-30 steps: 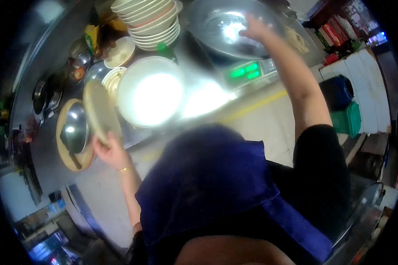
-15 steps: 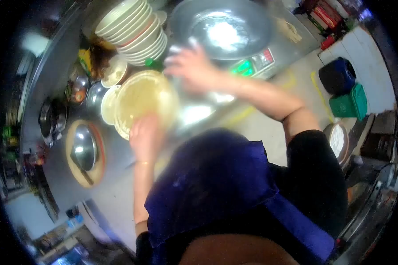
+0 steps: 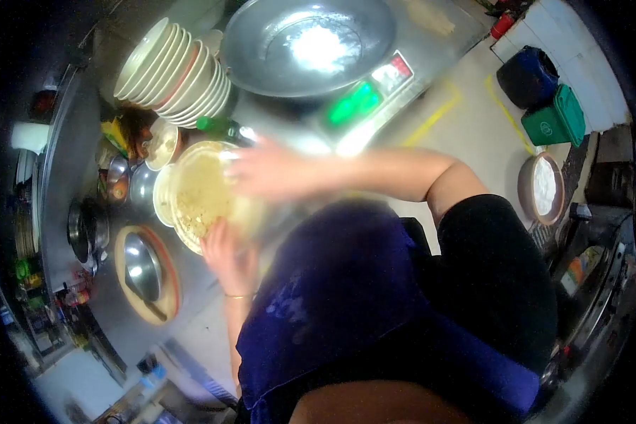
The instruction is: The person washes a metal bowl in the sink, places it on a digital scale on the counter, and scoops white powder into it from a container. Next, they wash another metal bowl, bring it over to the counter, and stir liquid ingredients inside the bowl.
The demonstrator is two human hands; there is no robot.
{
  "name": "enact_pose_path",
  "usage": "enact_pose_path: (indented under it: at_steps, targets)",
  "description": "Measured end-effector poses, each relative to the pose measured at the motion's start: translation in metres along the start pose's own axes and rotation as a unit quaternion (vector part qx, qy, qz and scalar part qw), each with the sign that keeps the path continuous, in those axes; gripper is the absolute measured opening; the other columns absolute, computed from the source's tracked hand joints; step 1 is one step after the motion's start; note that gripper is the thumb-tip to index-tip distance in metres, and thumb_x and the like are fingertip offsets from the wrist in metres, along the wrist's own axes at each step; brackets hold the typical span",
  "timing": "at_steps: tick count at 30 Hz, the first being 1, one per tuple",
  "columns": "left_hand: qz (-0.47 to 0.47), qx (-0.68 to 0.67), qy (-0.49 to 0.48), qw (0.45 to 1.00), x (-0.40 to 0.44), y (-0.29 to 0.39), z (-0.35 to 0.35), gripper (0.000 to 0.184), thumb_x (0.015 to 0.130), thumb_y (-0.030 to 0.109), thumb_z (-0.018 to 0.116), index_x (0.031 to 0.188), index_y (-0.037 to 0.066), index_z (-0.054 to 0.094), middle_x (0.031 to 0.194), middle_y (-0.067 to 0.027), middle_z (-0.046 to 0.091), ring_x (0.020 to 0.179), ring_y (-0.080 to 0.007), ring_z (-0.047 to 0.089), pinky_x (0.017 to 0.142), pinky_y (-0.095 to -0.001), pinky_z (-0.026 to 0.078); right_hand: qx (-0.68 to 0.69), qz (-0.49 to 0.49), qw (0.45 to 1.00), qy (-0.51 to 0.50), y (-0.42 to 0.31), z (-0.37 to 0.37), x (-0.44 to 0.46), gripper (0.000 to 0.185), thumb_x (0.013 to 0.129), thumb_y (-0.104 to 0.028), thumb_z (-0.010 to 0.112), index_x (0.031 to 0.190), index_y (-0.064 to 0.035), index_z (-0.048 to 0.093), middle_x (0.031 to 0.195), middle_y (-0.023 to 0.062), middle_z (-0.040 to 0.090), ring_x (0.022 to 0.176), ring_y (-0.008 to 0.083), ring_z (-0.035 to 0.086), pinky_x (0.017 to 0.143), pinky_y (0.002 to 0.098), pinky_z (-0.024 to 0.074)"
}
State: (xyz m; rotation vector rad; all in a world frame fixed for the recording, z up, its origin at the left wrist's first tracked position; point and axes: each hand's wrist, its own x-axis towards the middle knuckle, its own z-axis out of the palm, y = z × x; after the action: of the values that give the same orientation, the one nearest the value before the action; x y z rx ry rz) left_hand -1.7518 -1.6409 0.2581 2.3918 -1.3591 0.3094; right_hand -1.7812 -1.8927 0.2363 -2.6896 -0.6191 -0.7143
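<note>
A wide pale-yellow basin with crumb-like bits on its inner surface is tilted at the counter's front edge. At its near rim is my left hand, the fingers over the rim and the thumb on the outer side, closed on it. My right hand reaches across the basin's right side with its fingers stretched out, smeared by motion. No held thing shows in it. Just beyond its fingers is a green-capped bottle. Partly behind the basin are a cream bowl and a metal bowl.
Stacked cream bowls stand at the back left. A large metal pan rests beside a lit green-display scale. On the left, a round board carries a cleaver. Bins stand at the right.
My right hand has come down and left from near the metal pan to the basin. My left hand has drawn back from inside the basin to its near rim. The view has shifted.
</note>
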Motion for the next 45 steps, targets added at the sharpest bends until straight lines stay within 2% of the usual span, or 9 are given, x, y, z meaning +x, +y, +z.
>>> enact_pose_path:
  at_steps: [18, 24, 27, 30, 32, 33, 37, 40, 45]
  targets:
    - [0.018, -0.001, 0.062, 0.998, -0.009, -0.009, 0.026, 0.043, 0.072, 0.014, 0.069, 0.114, 0.015, 0.061, 0.126, -0.0094, 0.054, 0.119, -0.0312, 0.047, 0.101, -0.0506, 0.03, -0.06, -0.167, 0.983, 0.04, 0.015, -0.005, -0.001, 0.017, 0.079, -0.023, 0.053, 0.095, -0.0186, 0.058, 0.094, -0.0018, 0.057, 0.112, 0.0188, 0.052, 0.092, 0.0463, 0.0355]
    - [-0.144, -0.042, 0.186, 0.971, -0.043, -0.001, 0.028, 0.083, 0.071, 0.029, 0.076, 0.139, 0.008, 0.034, 0.142, -0.0241, 0.032, 0.131, -0.0386, 0.032, 0.106, -0.0576, 0.022, -0.116, -0.244, 0.959, 0.089, 0.018, 0.007, 0.014, 0.009, 0.077, -0.024, 0.058, 0.085, -0.0234, 0.061, 0.089, -0.0082, 0.063, 0.107, 0.0103, 0.056, 0.098, 0.0452, 0.0297]
    - [-0.363, -0.274, 0.305, 0.837, -0.085, -0.024, 0.072, 0.094, 0.075, 0.033, 0.073, 0.144, 0.003, 0.017, 0.145, -0.0231, 0.024, 0.136, -0.0363, 0.023, 0.107, -0.0568, 0.02, -0.111, -0.284, 0.947, 0.103, 0.0, -0.005, 0.057, 0.011, 0.077, -0.025, 0.057, 0.087, -0.0215, 0.061, 0.09, -0.0072, 0.062, 0.108, 0.0089, 0.055, 0.1, 0.0419, 0.0287]
    - [-0.555, -0.624, 0.276, 0.477, -0.084, -0.031, 0.062, 0.094, 0.084, 0.052, 0.061, 0.147, 0.01, 0.005, 0.15, -0.016, 0.019, 0.137, -0.0333, 0.022, 0.105, -0.0598, 0.022, -0.114, -0.315, 0.941, 0.037, -0.021, -0.008, 0.108, 0.015, 0.076, -0.026, 0.058, 0.089, -0.0191, 0.06, 0.092, -0.0058, 0.06, 0.104, 0.0097, 0.055, 0.1, 0.0445, 0.0282]
    - [-0.504, -0.795, 0.223, 0.255, -0.109, -0.056, 0.104, 0.096, 0.082, 0.063, 0.055, 0.148, 0.015, 0.005, 0.151, -0.0136, 0.018, 0.138, -0.0329, 0.019, 0.104, -0.0609, 0.025, -0.121, -0.343, 0.932, 0.004, -0.029, -0.008, 0.138, 0.017, 0.075, -0.026, 0.059, 0.09, -0.0179, 0.06, 0.093, -0.0045, 0.06, 0.101, 0.0109, 0.056, 0.1, 0.0463, 0.0281]
    - [-0.473, -0.832, 0.188, 0.22, -0.105, -0.052, 0.099, 0.101, 0.078, 0.07, 0.053, 0.148, 0.015, 0.006, 0.152, -0.0152, 0.017, 0.139, -0.0347, 0.018, 0.104, -0.063, 0.025, -0.12, -0.355, 0.927, -0.01, -0.034, -0.008, 0.148, 0.018, 0.074, -0.027, 0.059, 0.09, -0.0173, 0.06, 0.094, -0.0037, 0.06, 0.1, 0.0117, 0.056, 0.099, 0.0471, 0.0282]
    - [-0.181, -0.946, 0.14, 0.231, -0.095, -0.036, 0.104, 0.095, 0.08, 0.081, 0.02, 0.148, 0.016, 0.015, 0.15, -0.015, 0.023, 0.137, -0.0379, 0.024, 0.107, -0.0613, 0.025, -0.085, -0.351, 0.93, -0.071, -0.058, -0.03, 0.19, 0.028, 0.07, -0.033, 0.065, 0.089, -0.0142, 0.059, 0.097, 0.0008, 0.059, 0.098, 0.0168, 0.055, 0.098, 0.0507, 0.0281]
    - [-0.263, -0.889, 0.2, 0.316, -0.076, -0.018, 0.054, 0.094, 0.077, 0.083, 0.014, 0.148, 0.021, 0.018, 0.153, -0.0087, 0.021, 0.138, -0.0346, 0.022, 0.11, -0.056, 0.022, -0.073, -0.354, 0.929, -0.073, -0.088, -0.052, 0.211, 0.033, 0.069, -0.04, 0.068, 0.088, -0.0146, 0.059, 0.095, 0.0015, 0.058, 0.099, 0.02, 0.054, 0.097, 0.0537, 0.0249]
    - [-0.173, -0.868, 0.327, 0.331, -0.058, -0.074, -0.028, 0.076, 0.08, 0.068, 0.041, 0.141, 0.022, 0.038, 0.144, -0.0057, 0.04, 0.131, -0.0313, 0.037, 0.108, -0.053, 0.03, -0.123, -0.373, 0.918, 0.062, -0.138, -0.086, 0.238, 0.05, 0.07, -0.051, 0.068, 0.106, -0.0177, 0.061, 0.103, 0.0012, 0.057, 0.113, 0.0244, 0.049, 0.102, 0.062, 0.0117]
